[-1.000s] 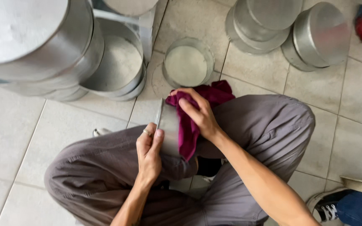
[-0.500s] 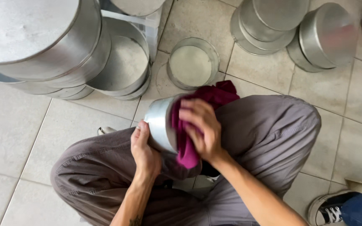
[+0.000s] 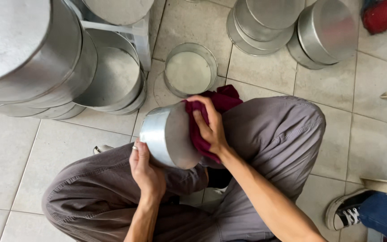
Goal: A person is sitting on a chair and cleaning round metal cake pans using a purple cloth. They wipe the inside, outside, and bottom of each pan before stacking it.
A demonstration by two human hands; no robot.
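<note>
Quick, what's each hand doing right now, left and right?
Left hand: closed on the rim of the metal pan, holding it tilted.
Right hand: pressing a maroon cloth against the pan.

Round pan [image 3: 169, 134] frame centre, over the lap, left hand [image 3: 146, 172] below it, right hand [image 3: 209, 127] with cloth [image 3: 216, 103] on its right. Stacked pans [image 3: 32, 58] upper left, more pans [image 3: 292, 27] upper right, shallow tin [image 3: 190, 69] between.

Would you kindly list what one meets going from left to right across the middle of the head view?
Left hand → round metal pan → maroon cloth → right hand → grey trouser knee → black-and-white sneaker.
</note>
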